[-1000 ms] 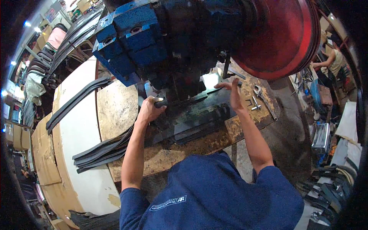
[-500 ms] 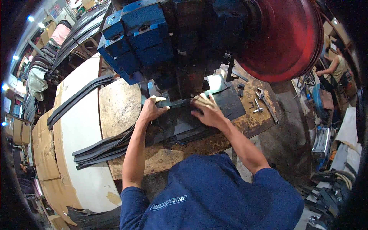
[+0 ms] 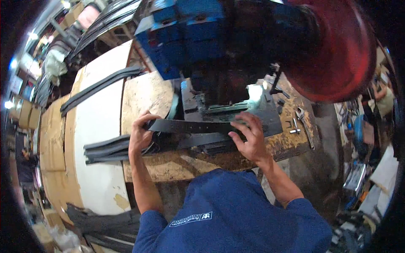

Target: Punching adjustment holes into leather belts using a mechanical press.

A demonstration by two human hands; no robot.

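Note:
A black belt strap [image 3: 181, 126] with a row of small holes is stretched between my hands, in front of a blue press. My left hand [image 3: 142, 131] is closed round the strap's left end. Toward the other end, the fingers and thumb of my right hand [image 3: 249, 138] curl about the strap, and that end is partly hidden by them. Behind the strap lies the dark metal bed [image 3: 230, 109] of the press, under its dark head. More dark flat strips lie on the bench just below the held strap.
Overhead looms the blue press [image 3: 185, 42] with a large red flywheel [image 3: 337, 55]. A bundle of black straps [image 3: 107, 149] lies on the left, another strap bundle [image 3: 99, 89] farther back. A wrench [image 3: 304, 126] rests on the worn wooden bench [image 3: 185, 168]. Another person [image 3: 383, 99] is at far right.
My hands have drawn back from under the press head toward me. The strap now shows in full between them, and the left hand has moved left. The view has shifted slightly.

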